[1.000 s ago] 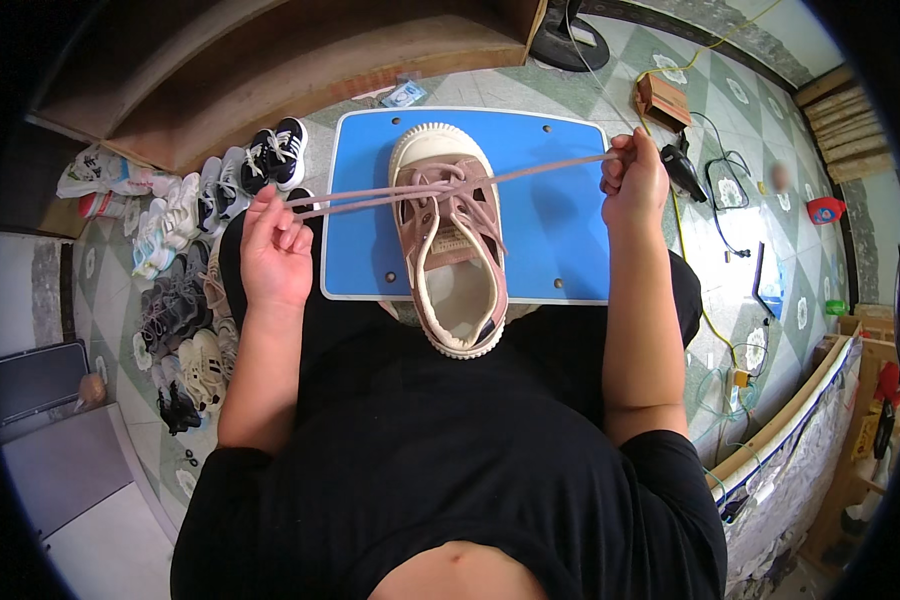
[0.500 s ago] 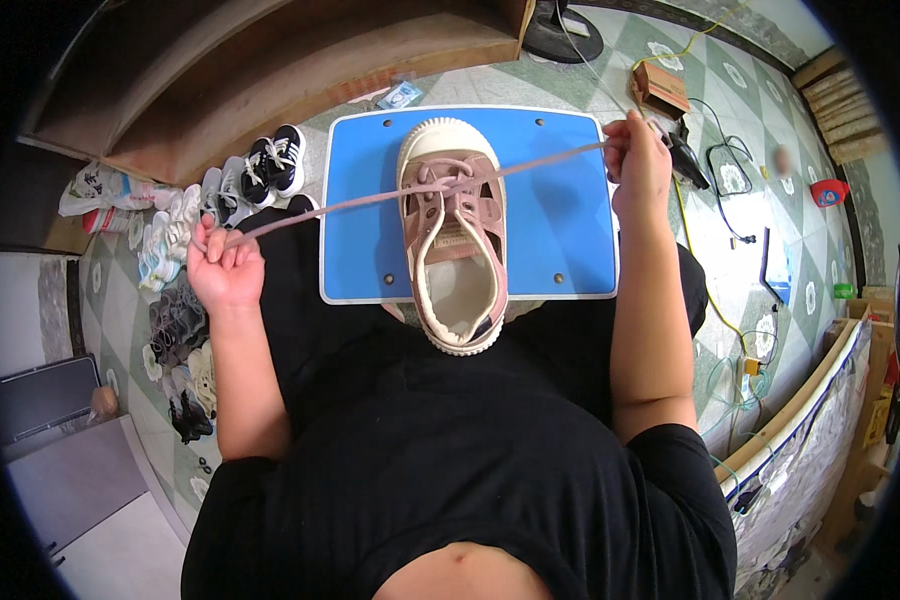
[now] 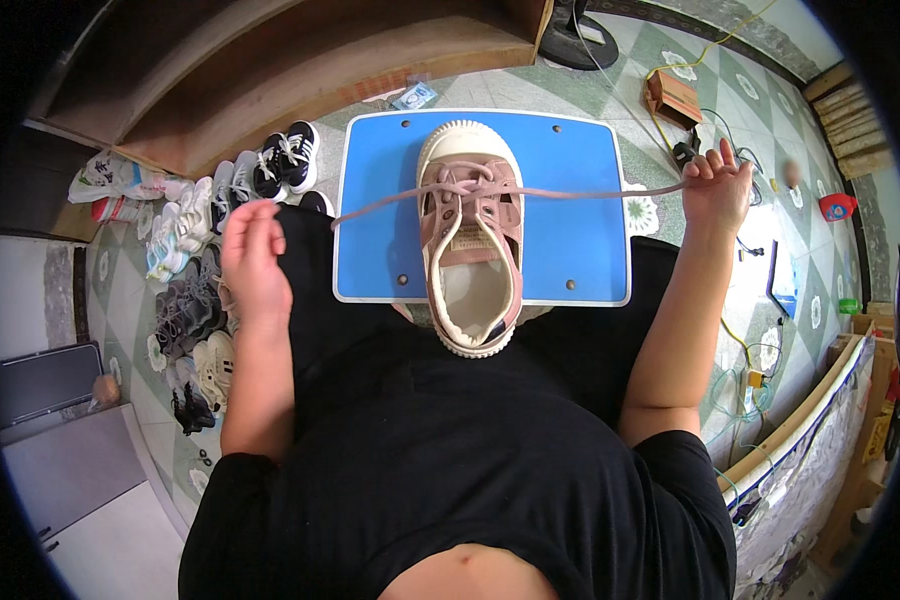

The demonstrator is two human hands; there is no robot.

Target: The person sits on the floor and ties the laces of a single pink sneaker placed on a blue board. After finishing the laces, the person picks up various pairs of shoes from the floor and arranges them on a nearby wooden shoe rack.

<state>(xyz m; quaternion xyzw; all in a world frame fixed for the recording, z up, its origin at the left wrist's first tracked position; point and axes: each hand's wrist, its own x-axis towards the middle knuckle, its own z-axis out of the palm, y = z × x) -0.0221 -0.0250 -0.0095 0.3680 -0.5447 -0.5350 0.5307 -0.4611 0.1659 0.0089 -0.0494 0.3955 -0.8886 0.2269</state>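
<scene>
A pink canvas shoe with a cream toe cap and sole rests toe-away on a small blue board with a white rim. Its mauve shoelace is crossed over the upper and runs out to both sides. On the right, my right hand pinches one lace end, with the other fingers raised. The left lace end lies slack over the board's left edge. My left hand is held apart from it over the floor by my knee, fingers loosely extended and holding nothing.
Several pairs of shoes line the floor at left, below a wooden shelf. A cardboard box, cables and a red container sit on the tiled floor at right. A fan base stands at the back.
My left hand has let go of its lace end, which now droops on the board. My right hand has moved outward and nearer to me, still drawing its lace sideways.
</scene>
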